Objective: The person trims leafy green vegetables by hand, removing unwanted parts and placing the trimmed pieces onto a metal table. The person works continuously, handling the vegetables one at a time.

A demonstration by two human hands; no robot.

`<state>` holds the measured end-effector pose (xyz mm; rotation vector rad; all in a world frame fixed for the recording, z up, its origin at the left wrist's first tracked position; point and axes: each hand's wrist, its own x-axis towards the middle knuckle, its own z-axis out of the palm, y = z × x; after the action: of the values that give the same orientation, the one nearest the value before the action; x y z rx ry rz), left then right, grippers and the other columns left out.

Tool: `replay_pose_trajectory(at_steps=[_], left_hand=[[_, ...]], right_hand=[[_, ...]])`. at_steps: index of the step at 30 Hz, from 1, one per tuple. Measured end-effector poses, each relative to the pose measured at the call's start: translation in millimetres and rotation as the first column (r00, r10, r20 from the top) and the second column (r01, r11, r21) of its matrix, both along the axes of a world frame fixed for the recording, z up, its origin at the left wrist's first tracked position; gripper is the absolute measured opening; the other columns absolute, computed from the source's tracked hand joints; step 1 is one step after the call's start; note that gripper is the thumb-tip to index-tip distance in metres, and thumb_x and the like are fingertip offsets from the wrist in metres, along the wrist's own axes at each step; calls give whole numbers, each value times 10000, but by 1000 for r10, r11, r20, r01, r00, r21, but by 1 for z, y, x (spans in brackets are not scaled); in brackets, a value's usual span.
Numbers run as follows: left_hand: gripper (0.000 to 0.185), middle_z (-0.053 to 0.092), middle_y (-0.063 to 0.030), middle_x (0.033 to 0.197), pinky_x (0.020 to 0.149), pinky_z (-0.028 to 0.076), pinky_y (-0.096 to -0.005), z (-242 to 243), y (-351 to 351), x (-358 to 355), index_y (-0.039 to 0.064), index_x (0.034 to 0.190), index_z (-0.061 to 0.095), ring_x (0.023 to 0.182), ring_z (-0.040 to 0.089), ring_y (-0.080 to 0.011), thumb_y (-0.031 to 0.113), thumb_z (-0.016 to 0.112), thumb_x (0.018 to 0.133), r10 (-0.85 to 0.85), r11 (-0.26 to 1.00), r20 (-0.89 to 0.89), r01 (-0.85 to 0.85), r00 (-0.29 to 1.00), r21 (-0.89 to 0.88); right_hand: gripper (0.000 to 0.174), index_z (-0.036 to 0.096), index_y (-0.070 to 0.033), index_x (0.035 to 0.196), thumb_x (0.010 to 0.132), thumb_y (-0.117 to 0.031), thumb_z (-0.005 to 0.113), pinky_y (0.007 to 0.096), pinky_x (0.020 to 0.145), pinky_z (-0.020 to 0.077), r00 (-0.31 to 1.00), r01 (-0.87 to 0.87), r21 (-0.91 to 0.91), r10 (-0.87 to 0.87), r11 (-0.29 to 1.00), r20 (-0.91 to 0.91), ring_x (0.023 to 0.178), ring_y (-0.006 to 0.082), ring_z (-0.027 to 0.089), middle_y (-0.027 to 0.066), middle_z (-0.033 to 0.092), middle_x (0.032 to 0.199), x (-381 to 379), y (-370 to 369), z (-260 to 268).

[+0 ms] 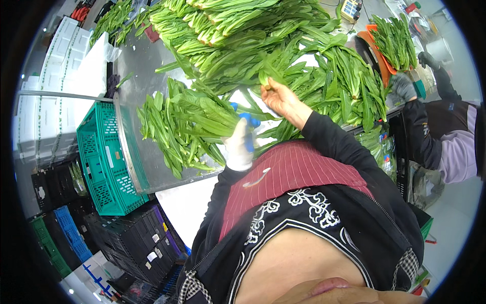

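Observation:
My left hand [240, 142], in a white glove with blue fingers, is closed around the stem ends of a bunch of long-leaf lettuce [205, 112]. The leaves of that bunch point left, over a pile of loose leaves [171, 152] on the metal table [146, 72]. Bare, my right hand [283, 99] pinches the pale base of a lettuce piece [265, 79] between thumb and fingers; its leafy end is blurred. Just beyond my hands rises a large stack of lettuce [228, 41], stem ends mostly facing me. More lettuce [341, 72] spreads to the right of my right hand.
A green plastic crate [110, 159] stands against the table's left end, with black crates [133, 243] below it. White boxes [64, 57] are stacked at far left. To the right, lettuce lies on an orange scale [374, 57], near a co-worker's gloved hand [403, 88].

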<state>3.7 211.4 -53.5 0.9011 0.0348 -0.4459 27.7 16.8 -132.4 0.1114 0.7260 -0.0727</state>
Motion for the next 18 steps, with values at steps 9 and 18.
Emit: replay_pose_trajectory(at_steps=[9,18], left_hand=[[409,629,-53,935,762,543,-366,12,9,7,26,1330,516,780,623,-183,80,617,937,-39,995,-55,44,998,93],[420,616,-72,1237,961,501,-398,-3,-11,38,47,1369,482,1061,609,-196,178,575,981,-233,940,-17,220,972,-259]], right_hand=[[234,574,18,1051,918,-128,699,299,694,536,978,-25,-796,181,604,107,842,188,647,107,640,982,-90,-7,87],[318,562,15,1059,826,-17,776,281,772,547,991,-33,-972,130,232,-2,855,145,660,99,688,1021,-73,8,118]])
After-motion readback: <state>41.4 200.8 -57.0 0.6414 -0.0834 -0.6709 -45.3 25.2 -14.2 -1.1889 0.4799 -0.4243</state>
